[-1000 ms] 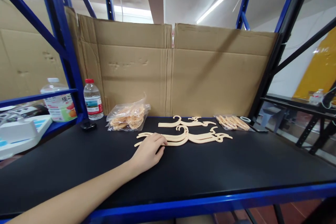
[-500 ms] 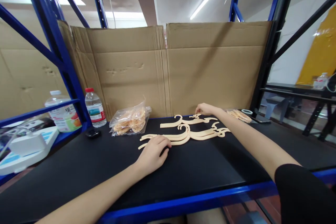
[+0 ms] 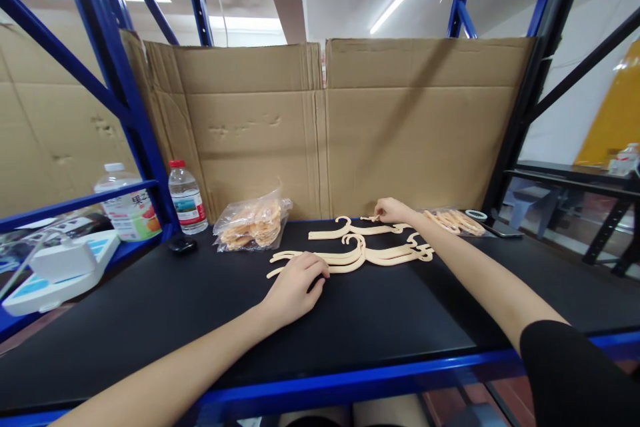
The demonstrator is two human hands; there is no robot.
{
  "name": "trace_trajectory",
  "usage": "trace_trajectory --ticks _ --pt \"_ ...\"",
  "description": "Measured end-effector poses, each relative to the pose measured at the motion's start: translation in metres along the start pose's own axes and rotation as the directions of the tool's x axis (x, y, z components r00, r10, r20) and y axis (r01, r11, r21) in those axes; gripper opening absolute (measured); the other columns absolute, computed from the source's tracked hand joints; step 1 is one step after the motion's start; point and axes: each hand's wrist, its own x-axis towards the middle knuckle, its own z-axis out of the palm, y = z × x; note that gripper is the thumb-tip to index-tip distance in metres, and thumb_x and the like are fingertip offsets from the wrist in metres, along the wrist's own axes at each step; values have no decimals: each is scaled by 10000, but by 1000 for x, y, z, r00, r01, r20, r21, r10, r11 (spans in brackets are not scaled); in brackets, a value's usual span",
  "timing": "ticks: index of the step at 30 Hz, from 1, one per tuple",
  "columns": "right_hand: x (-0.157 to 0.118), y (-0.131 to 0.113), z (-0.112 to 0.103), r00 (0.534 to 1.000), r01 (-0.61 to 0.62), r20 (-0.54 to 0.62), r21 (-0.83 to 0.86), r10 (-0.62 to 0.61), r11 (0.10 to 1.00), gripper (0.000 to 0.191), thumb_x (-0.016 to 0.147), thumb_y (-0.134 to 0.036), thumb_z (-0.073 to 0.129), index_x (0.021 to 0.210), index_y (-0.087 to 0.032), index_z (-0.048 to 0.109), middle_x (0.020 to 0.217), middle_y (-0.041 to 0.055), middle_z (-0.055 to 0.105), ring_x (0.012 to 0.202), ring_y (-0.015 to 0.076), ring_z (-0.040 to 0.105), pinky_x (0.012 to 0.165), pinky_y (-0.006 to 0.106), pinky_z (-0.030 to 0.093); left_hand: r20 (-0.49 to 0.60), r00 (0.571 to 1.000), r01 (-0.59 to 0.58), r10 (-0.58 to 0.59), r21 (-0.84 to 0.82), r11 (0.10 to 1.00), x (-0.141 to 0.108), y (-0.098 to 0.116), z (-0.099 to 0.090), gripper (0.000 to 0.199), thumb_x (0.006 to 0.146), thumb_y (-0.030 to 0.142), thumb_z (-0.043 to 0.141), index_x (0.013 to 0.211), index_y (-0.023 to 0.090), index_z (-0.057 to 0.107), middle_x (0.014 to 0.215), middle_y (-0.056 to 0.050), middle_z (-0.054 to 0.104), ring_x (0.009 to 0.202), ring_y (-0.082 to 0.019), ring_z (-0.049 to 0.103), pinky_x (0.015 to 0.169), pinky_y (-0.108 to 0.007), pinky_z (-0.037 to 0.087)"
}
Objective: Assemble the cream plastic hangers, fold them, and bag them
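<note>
Cream plastic clothes hangers (image 3: 345, 268) lie stacked at the middle of the black table. My left hand (image 3: 300, 280) rests over their left ends, its fingers loosely curved and the thumb apart from them. Behind the stack lies another cream hanger (image 3: 327, 235), with its hook toward the back. Farther off, my right hand (image 3: 391, 210) is closed in a pinch on a small cream hanger part (image 3: 371, 218) by the cardboard. The hand hides most of that part. My right forearm passes in front of the right ends of the hangers.
Cream pieces fill a clear bag (image 3: 255, 223) at back left and another bag (image 3: 453, 221) at right. A water bottle (image 3: 187, 199) and a black mouse-like object (image 3: 182, 245) stand left. Tape (image 3: 475, 215) and a phone (image 3: 505, 230) lie right. Cardboard (image 3: 250, 127) walls the back.
My right hand has drawn slightly down and closer over the small part at the back. My left hand stays on the hanger stack. The camera view has shifted a little.
</note>
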Motion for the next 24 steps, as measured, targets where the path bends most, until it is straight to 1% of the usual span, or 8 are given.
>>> trace_trajectory --ticks 4,7,9,11,13,17,20,24 --pt "-14 -15 -24 971 -30 -230 144 63 989 94 792 -182 578 787 -116 644 785 88 659 739 171 610 723 293 469 -53 998 39 -44 -91 995 3 3 -1 159 810 103 488 901 192 584 943 -67 636 924 -233 564 837 -386 432" --pt "-35 -48 -37 942 13 -325 277 81 961 185 833 -285 535 870 -118 605 827 84 658 739 154 613 690 275 485 -93 979 143 -182 -327 934 8 11 0 137 833 181 526 953 195 591 940 -68 653 886 -216 600 812 -363 458" --pt "-53 -78 -38 948 84 -315 402 52 912 244 819 -383 559 882 -149 588 771 38 654 657 125 605 594 240 488 -48 957 212 -286 -557 803 12 17 3 174 828 247 575 992 194 592 945 -70 661 875 -205 621 776 -333 482" --pt "-70 -110 -32 974 138 -223 733 44 666 265 729 -395 663 821 -156 595 645 1 621 531 104 555 497 227 461 19 932 253 -362 -749 613 14 23 5 278 797 305 636 1043 189 582 946 -75 657 843 -198 633 723 -309 498" --pt "-84 -139 -22 991 117 -133 865 -3 488 258 660 -362 726 765 -154 613 620 -12 608 488 84 518 461 213 450 51 911 249 -409 -858 449 15 27 5 327 776 347 670 1045 180 589 920 -67 645 768 -177 631 674 -288 501" --pt "-95 -176 -1 997 33 -4 917 -73 396 270 628 -383 744 683 -152 614 585 -9 606 480 94 520 375 184 406 40 892 197 -451 -931 308 13 30 3 248 793 374 665 885 144 656 889 -53 623 682 -117 586 648 -241 492" --pt "-86 -180 0 991 23 34 904 -126 427 288 684 -422 702 734 -148 630 639 18 656 523 114 575 393 186 419 48 853 188 -520 -957 221 13 28 1 254 772 382 687 826 138 644 818 -34 624 675 -107 578 641 -219 484" --pt "-59 -148 -11 983 168 -153 569 -97 805 299 892 -347 457 850 -155 682 753 41 703 632 123 626 542 215 477 26 767 136 -641 -983 123 14 20 -1 322 720 426 719 832 157 583 809 -13 639 633 -98 583 657 -242 490"
